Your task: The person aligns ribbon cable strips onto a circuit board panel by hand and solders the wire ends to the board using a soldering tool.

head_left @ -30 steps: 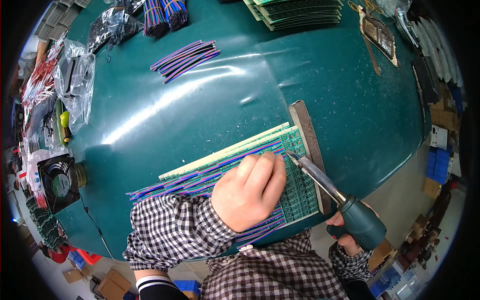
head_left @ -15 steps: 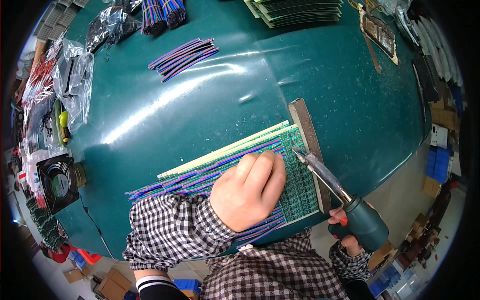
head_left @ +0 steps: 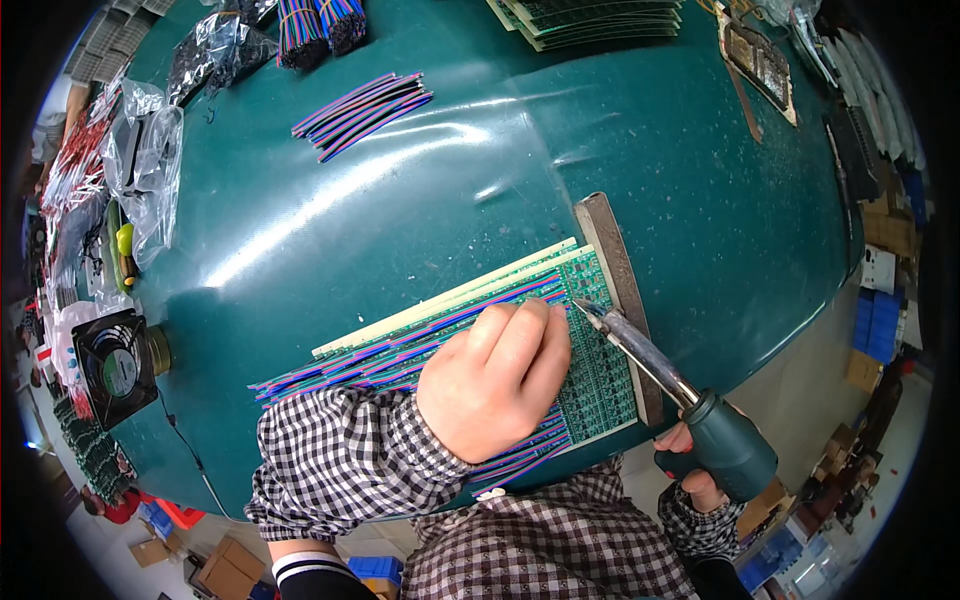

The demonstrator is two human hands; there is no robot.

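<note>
My left hand (head_left: 494, 378) is closed, its fingertips pinched at the end of a multicoloured wire (head_left: 530, 291) over a green circuit board panel (head_left: 600, 375). The pinched tip itself is mostly hidden by the fingers. Several blue, red and black wires lie side by side across the board and run out to the left under my sleeve. My right hand (head_left: 705, 490) grips a soldering gun (head_left: 735, 450) by its dark green handle. Its metal tip points up and left, close beside my left fingertips at the wire ends. A brown metal bar (head_left: 620, 290) lies along the board's right edge.
Cut wires (head_left: 365, 112) lie in a loose pile farther back, with banded wire bundles (head_left: 320, 28) behind. A stack of circuit boards (head_left: 590, 22) stands at the far edge. At left are a black fan (head_left: 112, 366) and a plastic bag (head_left: 145, 165); a metal tray (head_left: 758, 65) sits far right.
The soldering gun's tip has moved slightly left, closer to my left fingertips. A red part beside my right finger no longer shows. My left hand stays nearly in place.
</note>
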